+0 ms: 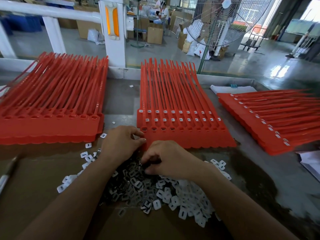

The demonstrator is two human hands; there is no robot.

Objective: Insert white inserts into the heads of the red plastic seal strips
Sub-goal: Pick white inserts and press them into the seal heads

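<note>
Centrally, left hand (121, 142) fingers are pinching strips (181, 137) corner; right hand (166, 158) fingers are curling into inserts (173, 198), hold unclear.

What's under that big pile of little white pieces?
Brown cardboard shows around the pile of white inserts, so it lies on that. Right under the middle is hidden by the inserts and the right hand.

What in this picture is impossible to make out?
Head view:
Whether the right hand holds an insert: its curled fingers hide that, over the insert pile.
What the left hand pinches by the middle strip sheet: fingertips cover it.
Right strip stack: blurred.
Tool at left edge: blurred, cut off.
</note>
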